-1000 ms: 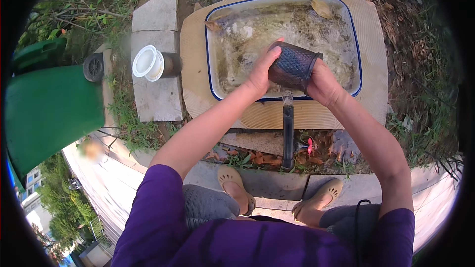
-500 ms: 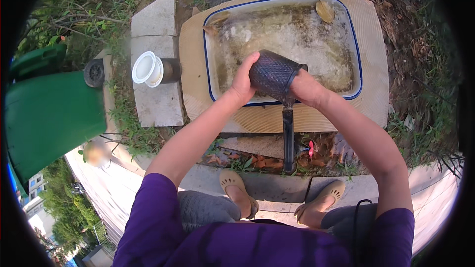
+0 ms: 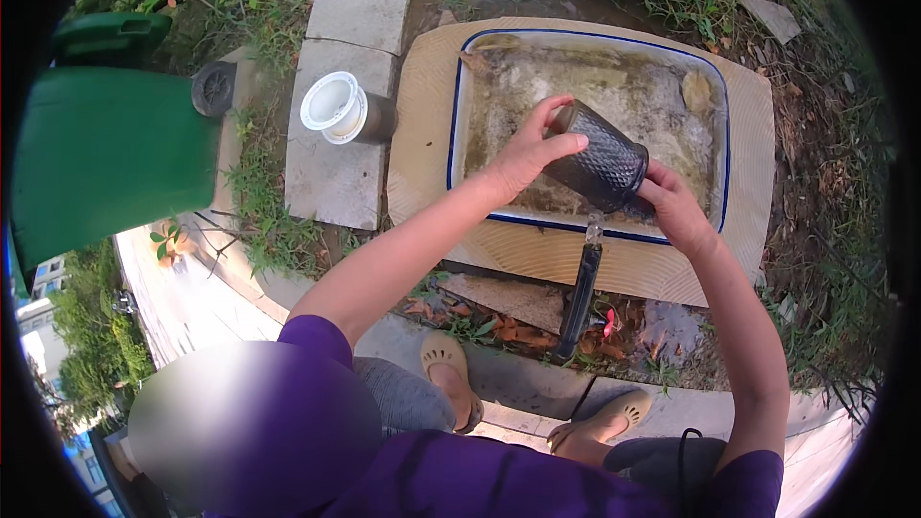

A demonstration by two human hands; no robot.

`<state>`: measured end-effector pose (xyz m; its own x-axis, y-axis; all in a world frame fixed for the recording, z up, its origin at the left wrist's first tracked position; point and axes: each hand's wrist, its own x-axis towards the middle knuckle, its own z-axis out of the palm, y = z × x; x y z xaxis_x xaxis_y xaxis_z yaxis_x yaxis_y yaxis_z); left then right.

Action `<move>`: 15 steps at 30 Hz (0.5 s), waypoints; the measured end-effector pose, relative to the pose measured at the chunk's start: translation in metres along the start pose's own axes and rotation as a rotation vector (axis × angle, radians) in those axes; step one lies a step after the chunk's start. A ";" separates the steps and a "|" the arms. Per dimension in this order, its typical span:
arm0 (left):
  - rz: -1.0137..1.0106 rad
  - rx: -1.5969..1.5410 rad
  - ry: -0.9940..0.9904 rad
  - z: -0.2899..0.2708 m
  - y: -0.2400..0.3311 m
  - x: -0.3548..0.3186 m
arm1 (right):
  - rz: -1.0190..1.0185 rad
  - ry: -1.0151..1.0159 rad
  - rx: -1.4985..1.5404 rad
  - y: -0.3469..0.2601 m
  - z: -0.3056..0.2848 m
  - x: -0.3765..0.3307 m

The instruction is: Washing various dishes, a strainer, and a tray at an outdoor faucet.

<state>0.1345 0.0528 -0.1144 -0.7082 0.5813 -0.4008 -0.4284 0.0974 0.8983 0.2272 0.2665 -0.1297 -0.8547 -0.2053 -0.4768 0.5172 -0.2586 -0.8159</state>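
Over a shallow white enamel basin with a blue rim, I hold a dark translucent, diamond-patterned pot tipped on its side, its mouth facing right. My left hand is closed round its base end, thumb along the near side. My right hand is at the mouth, fingers gripping the rim; whether some reach inside is hidden. Just below the pot, a black tap pipe ends in a clear, shiny spout with what looks like water. A red tap handle shows beside the pipe.
The basin stands on a pale ridged slab. To its left, a dark pot with a white insert lies on grey paving stones. A green wheeled bin is at far left. Brown leaves lie near the pipe.
The pot has turned so its mouth faces more to the lower right, and both hands have shifted right with it. My right hand has drawn back from inside the mouth to the rim.
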 end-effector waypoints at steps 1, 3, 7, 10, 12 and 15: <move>0.232 0.329 0.077 -0.006 -0.006 0.002 | -0.008 -0.005 -0.086 0.000 -0.011 -0.006; 0.522 0.808 0.122 0.003 0.014 -0.010 | 0.021 0.116 -0.013 0.010 -0.026 -0.015; 0.795 1.226 0.146 -0.005 0.045 -0.029 | 0.016 0.194 0.041 0.004 -0.026 -0.016; 0.829 1.184 0.294 -0.029 0.059 -0.038 | -0.044 0.204 -0.007 0.003 -0.024 -0.008; 0.836 1.116 0.369 -0.052 0.065 -0.047 | -0.084 0.231 -0.029 0.003 -0.024 -0.008; 0.757 0.805 0.460 -0.076 0.062 -0.058 | -0.083 0.221 -0.118 -0.004 -0.017 -0.007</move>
<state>0.1065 -0.0361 -0.0487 -0.8339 0.3816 0.3988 0.5419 0.4287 0.7229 0.2301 0.2846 -0.1288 -0.8896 0.0271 -0.4560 0.4473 -0.1517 -0.8814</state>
